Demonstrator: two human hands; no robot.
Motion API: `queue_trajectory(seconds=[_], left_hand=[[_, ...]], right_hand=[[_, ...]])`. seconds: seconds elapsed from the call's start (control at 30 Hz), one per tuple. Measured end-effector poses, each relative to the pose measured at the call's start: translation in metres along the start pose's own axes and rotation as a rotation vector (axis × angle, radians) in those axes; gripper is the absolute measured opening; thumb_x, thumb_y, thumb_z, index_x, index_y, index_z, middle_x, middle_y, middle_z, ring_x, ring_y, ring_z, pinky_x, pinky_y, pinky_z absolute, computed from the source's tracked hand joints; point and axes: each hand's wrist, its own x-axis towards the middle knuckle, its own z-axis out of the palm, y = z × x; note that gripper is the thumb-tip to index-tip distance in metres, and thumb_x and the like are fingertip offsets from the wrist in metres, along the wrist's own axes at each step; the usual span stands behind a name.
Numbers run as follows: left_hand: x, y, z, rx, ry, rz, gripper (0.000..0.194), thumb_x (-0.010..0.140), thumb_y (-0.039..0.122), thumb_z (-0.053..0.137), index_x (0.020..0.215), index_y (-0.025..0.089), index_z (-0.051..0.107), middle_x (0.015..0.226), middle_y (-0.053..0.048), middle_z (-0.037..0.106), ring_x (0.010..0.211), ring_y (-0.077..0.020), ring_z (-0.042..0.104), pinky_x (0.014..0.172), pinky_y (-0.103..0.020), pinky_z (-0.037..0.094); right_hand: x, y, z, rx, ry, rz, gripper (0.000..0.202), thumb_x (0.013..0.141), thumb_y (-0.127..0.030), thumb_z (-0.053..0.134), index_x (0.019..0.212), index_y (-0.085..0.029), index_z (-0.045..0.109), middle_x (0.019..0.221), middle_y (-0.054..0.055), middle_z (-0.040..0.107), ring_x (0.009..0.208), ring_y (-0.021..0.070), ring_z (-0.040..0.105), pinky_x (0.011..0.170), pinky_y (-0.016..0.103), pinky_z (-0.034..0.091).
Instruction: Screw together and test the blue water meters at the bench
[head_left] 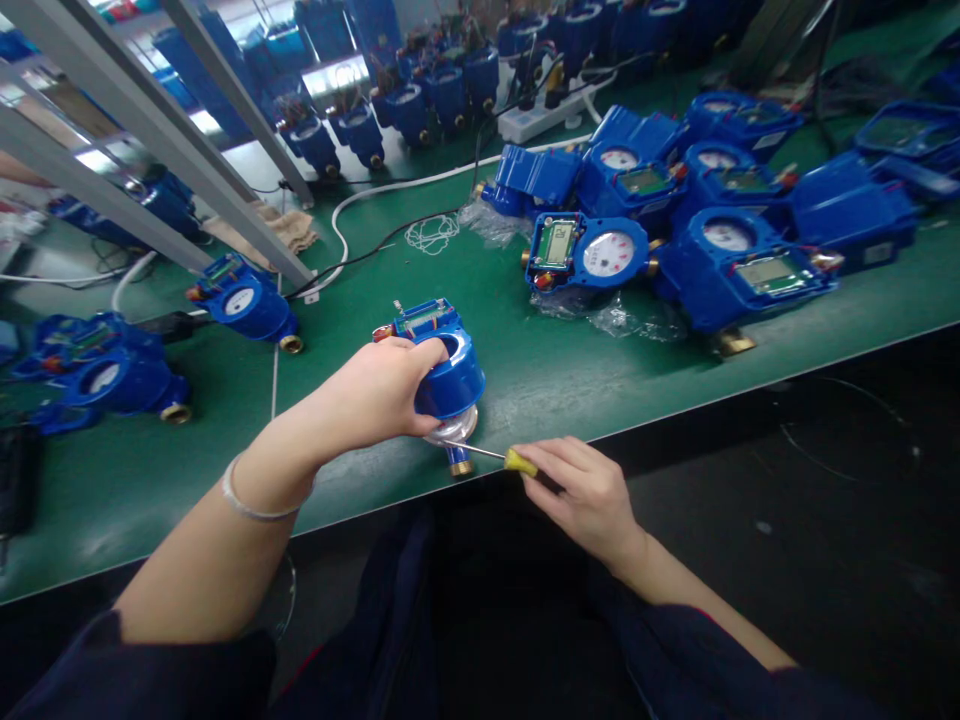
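A blue water meter [459,378] stands near the front edge of the green bench, its blue housing lifted or tilted above a clear round part [459,425]. A small circuit board [420,318] sits at the housing's far side, and a brass pipe end [460,467] points toward me. My left hand [390,385] is closed on the housing, with fingers in its round opening. In my right hand [581,490] is a screwdriver [520,461] with a yellow handle. Its metal shaft reaches left to the clear part under the housing; the tip is hard to make out.
Several blue meters with displays [592,250] crowd the bench at right, some on clear plastic wrap [622,318]. More meters [244,300] stand at left. Slanted metal posts [232,140], a white cable [405,183] and a power strip [544,118] lie beyond.
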Motion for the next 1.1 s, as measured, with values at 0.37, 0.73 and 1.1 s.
queue_trajectory(seconds=[0.37, 0.73, 1.1], left_hand=[[0.003, 0.001, -0.001, -0.007, -0.01, 0.004, 0.04, 0.071, 0.036, 0.077, 0.101, 0.018, 0.058, 0.087, -0.008, 0.066, 0.083, -0.0279, 0.065, 0.072, -0.033, 0.047], [0.003, -0.018, -0.011, -0.308, -0.033, 0.091, 0.036, 0.084, 0.055, 0.065, 0.093, 0.021, 0.06, 0.085, 0.0, 0.066, 0.071, -0.0185, 0.059, 0.064, -0.031, 0.039], [-0.002, -0.018, -0.002, -0.572, 0.107, 0.057, 0.033, 0.088, 0.051, 0.064, 0.095, 0.019, 0.064, 0.091, -0.001, 0.069, 0.084, -0.0193, 0.064, 0.075, -0.032, 0.045]], right_hand=[[0.003, -0.002, -0.009, 0.053, -0.013, -0.028, 0.027, 0.086, -0.008, 0.067, 0.11, -0.018, 0.069, 0.094, 0.007, 0.076, 0.077, 0.0193, 0.07, 0.069, 0.031, 0.058], [0.016, 0.058, -0.034, -0.302, 0.181, 0.248, 0.025, 0.091, -0.024, 0.068, 0.114, -0.017, 0.072, 0.104, 0.011, 0.072, 0.091, 0.025, 0.07, 0.08, 0.038, 0.057], [0.063, -0.002, 0.021, 0.258, 0.054, 0.064, 0.035, 0.078, -0.033, 0.084, 0.109, -0.021, 0.076, 0.111, 0.01, 0.071, 0.107, 0.0244, 0.064, 0.095, 0.041, 0.053]])
